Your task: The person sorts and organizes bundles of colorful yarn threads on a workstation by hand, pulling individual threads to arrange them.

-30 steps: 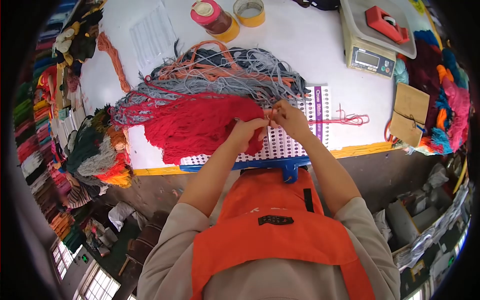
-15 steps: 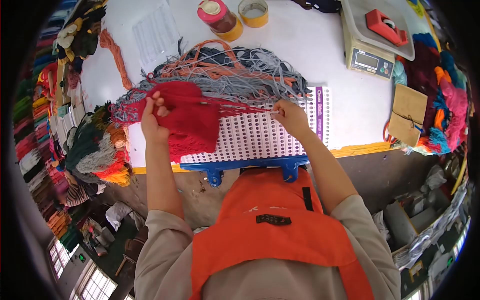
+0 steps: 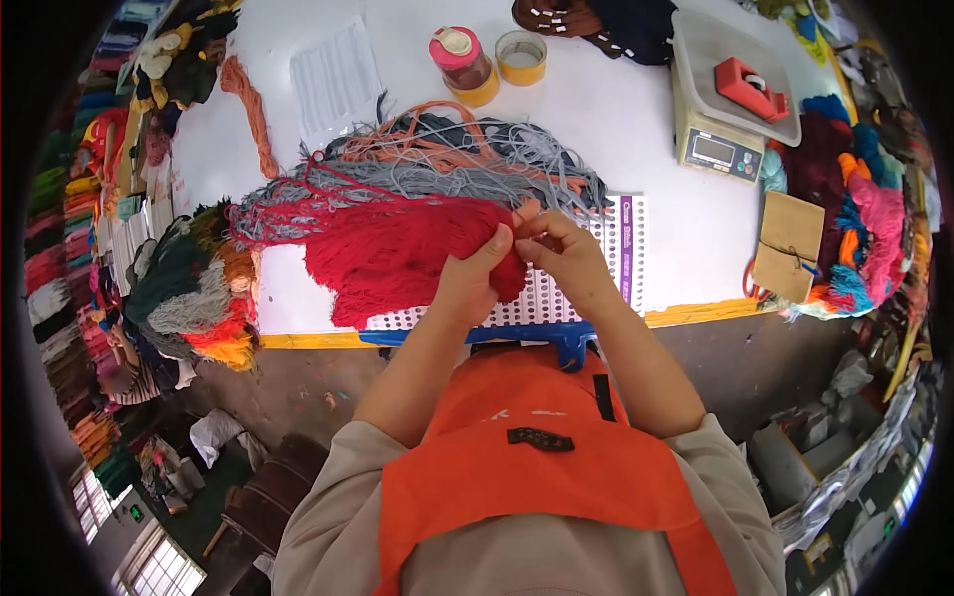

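Observation:
A thick bundle of red thread (image 3: 407, 248) stretches across the front of the table, over a white punched card (image 3: 556, 298) with a purple strip. My left hand (image 3: 472, 278) is closed round the right end of this bundle, thumb on top. Close beside it, my right hand (image 3: 564, 256) pinches at the same end; what sits between its fingertips is too small to make out. Behind the red thread lies a heap of grey and orange threads (image 3: 477, 159). A blue clamp-like bar (image 3: 566, 338) runs along the card's near edge.
A scale (image 3: 720, 149) carrying a red tape dispenser (image 3: 752, 89) stands at the back right. Tape rolls (image 3: 522, 60) and a pink-lidded jar (image 3: 460, 55) are at the back. Coloured yarn bundles (image 3: 189, 288) hang at the left edge; a brown pouch (image 3: 788, 243) lies at the right.
My left hand has moved right, bringing the red bundle across the card to my right hand. The strands that were stretched between both hands are now gathered. The view has shifted slightly.

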The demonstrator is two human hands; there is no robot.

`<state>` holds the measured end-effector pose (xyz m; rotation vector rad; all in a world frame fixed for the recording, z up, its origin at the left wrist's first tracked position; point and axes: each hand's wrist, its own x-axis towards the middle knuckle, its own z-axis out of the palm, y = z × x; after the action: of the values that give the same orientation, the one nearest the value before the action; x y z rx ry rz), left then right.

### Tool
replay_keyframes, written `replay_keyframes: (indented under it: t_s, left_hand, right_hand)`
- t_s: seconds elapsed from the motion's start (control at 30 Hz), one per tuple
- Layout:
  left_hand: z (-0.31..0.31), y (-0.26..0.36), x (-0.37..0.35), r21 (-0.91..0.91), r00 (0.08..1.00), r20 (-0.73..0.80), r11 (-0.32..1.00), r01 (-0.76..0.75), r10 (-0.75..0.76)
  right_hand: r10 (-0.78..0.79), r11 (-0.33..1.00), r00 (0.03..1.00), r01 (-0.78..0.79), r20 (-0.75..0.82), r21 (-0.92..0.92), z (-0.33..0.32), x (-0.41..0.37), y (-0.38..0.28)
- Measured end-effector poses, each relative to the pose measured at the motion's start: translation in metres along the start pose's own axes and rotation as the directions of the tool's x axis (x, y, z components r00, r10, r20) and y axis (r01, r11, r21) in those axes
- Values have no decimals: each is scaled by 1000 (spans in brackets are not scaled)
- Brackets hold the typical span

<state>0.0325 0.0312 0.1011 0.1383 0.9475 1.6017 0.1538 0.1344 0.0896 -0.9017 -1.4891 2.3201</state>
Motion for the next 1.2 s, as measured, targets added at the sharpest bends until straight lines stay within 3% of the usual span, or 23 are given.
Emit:
replay_keyframes:
  t_s: [0.07,0.13,0.17,0.27,0.37,0.5,0.57,0.7,0.77,0.97,1.2]
  left_hand:
    - [3,1,-1,3,1000,1,1000,4,-4]
    - [-1,3,0,-34,1000,-10,999,11,-12]
    - [-5,3,0,-76,999,-17,997,27,-28]
    - [-10,2,3,-133,999,8,991,32,-31]
    - [0,2,1,3,999,5,999,32,-32]
    - [-2,-2,3,-13,998,43,999,52,-51]
    - [-4,0,1,-81,999,-9,996,30,-31]
    - [-2,-1,-1,-77,999,-37,997,-4,1]
    - [3,-4,-2,35,993,-88,997,-75,78]
    - [3,-9,-3,25,984,-168,998,-53,56]
    - [-5,-15,-1,-84,989,-141,995,-62,50]
  right_hand:
    - [-50,999,999,50,-9,2,3,0,0]
    - [9,998,999,-6,-34,66,2,-1,-4]
    - [117,986,993,-113,-27,125,0,0,-8]
    - [162,948,987,-154,-4,277,-5,-2,-12]
    - [24,993,999,-19,-36,118,8,-3,-14]
    - [-51,998,996,53,-66,31,11,0,-4]
    - [8,988,997,5,-82,153,11,-3,-11]
    - [81,976,993,-62,-81,209,8,-5,-9]
    - [154,960,984,-128,-89,250,5,-4,0]
    - [162,932,984,-129,-71,339,5,-7,-5]
    - [163,903,983,-114,-86,414,-2,-7,-2]
